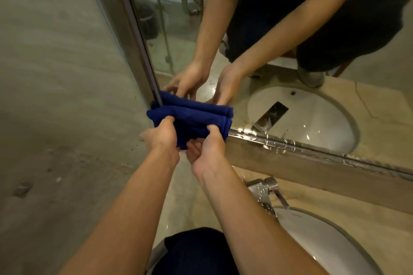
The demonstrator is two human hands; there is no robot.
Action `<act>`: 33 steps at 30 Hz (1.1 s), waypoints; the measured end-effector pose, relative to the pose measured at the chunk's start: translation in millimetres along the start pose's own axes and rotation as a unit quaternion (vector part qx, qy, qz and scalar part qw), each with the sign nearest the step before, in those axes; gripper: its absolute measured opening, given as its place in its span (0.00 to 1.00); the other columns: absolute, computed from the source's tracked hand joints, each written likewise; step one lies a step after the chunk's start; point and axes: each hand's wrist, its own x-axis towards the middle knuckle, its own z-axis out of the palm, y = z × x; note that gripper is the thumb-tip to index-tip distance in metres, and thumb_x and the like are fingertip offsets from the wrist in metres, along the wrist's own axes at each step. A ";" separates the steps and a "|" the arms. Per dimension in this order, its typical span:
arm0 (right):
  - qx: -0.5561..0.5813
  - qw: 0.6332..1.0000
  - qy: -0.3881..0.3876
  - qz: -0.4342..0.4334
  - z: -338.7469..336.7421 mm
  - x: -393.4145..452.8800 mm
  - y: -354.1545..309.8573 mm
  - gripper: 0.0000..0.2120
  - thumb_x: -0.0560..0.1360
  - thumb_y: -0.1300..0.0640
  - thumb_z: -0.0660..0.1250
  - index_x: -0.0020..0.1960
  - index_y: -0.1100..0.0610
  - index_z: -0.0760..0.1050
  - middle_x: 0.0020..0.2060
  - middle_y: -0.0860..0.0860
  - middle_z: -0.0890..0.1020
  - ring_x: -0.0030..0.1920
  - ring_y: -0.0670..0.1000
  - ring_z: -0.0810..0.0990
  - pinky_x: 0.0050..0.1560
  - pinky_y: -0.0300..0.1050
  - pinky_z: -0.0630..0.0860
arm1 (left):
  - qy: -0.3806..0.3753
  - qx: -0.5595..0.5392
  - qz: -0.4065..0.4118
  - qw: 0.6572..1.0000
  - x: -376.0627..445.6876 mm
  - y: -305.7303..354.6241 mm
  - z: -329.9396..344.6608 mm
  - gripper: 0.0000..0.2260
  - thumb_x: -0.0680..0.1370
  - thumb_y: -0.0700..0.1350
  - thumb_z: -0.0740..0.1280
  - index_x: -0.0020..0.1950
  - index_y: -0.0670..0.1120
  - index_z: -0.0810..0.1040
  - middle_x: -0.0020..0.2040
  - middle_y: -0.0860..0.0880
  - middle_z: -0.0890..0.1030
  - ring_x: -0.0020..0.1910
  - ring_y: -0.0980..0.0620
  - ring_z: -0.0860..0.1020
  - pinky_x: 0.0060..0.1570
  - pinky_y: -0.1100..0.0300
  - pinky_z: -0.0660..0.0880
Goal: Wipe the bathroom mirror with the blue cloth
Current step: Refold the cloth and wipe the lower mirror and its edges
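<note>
A bathroom corner, where a beige wall (55, 73) meets a metal-framed mirror (290, 56) above a stone counter. A folded blue cloth (190, 118) sits at the mirror's lower left corner, its top edge apparently against the glass, likely bunched into a thick pad for wiping. The left hand (159, 135) pinches the cloth's left side, thumb on top. The right hand (209, 147) grips the right side, fingers curled beneath, probably steadying the fold. Below right are a chrome tap (266, 192) and a white basin (324, 243); the mirror reflects both arms.
</note>
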 end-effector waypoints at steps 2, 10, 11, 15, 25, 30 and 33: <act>0.046 0.999 -0.002 -0.023 3.8 5.8 2.1 0.18 0.77 0.49 0.65 0.59 0.62 0.75 0.49 0.57 0.83 0.41 0.52 0.82 0.42 0.45 0.81 | -0.012 -0.017 0.007 1.000 -1.1 0.1 3.4 0.15 0.77 0.48 0.66 0.62 0.44 0.75 0.52 0.43 0.83 0.40 0.47 0.81 0.34 0.57 0.78; 0.063 0.995 0.035 -0.074 2.9 16.0 7.6 0.12 0.77 0.54 0.65 0.50 0.64 0.77 0.36 0.60 0.84 0.28 0.51 0.82 0.30 0.42 0.78 | -0.018 -0.060 0.002 0.998 0.3 -5.8 10.0 0.13 0.80 0.48 0.64 0.62 0.45 0.75 0.55 0.42 0.83 0.32 0.51 0.79 0.26 0.63 0.75; 0.071 0.994 0.033 -0.073 -2.6 17.0 3.4 0.12 0.76 0.55 0.65 0.51 0.65 0.77 0.35 0.60 0.84 0.27 0.51 0.82 0.29 0.41 0.78 | -0.010 -0.067 0.010 0.998 -5.0 -9.1 15.1 0.12 0.80 0.47 0.64 0.61 0.45 0.75 0.54 0.42 0.84 0.36 0.49 0.81 0.29 0.61 0.78; 0.091 0.989 0.058 -0.098 -43.2 15.5 -20.8 0.10 0.75 0.58 0.67 0.49 0.65 0.77 0.29 0.57 0.83 0.26 0.50 0.82 0.28 0.41 0.79 | -0.045 -0.063 0.005 0.997 -29.6 -36.5 39.0 0.10 0.78 0.44 0.66 0.59 0.44 0.76 0.52 0.40 0.84 0.39 0.47 0.81 0.33 0.58 0.77; 0.079 0.991 0.058 -0.096 -29.5 8.4 -21.6 0.12 0.80 0.51 0.62 0.52 0.61 0.72 0.39 0.59 0.82 0.32 0.53 0.84 0.40 0.47 0.84 | -0.063 -0.003 0.048 0.997 -28.0 -27.6 20.1 0.06 0.73 0.39 0.69 0.48 0.39 0.77 0.44 0.41 0.83 0.44 0.42 0.83 0.40 0.52 0.83; -0.024 0.997 0.018 -0.066 -16.3 11.0 -7.8 0.19 0.81 0.47 0.59 0.57 0.62 0.74 0.46 0.61 0.83 0.35 0.53 0.83 0.35 0.44 0.82 | -0.066 -0.006 0.052 0.996 -8.6 -8.5 -0.5 0.02 0.76 0.38 0.67 0.46 0.42 0.75 0.42 0.43 0.81 0.37 0.48 0.80 0.30 0.61 0.78; -0.080 0.994 0.012 -0.068 -29.2 14.4 -14.6 0.16 0.78 0.49 0.64 0.57 0.61 0.73 0.45 0.58 0.81 0.34 0.52 0.82 0.34 0.44 0.82 | -0.105 -0.039 0.008 0.994 -5.5 -10.8 3.0 0.15 0.77 0.44 0.66 0.63 0.46 0.74 0.54 0.45 0.82 0.50 0.49 0.82 0.40 0.59 0.80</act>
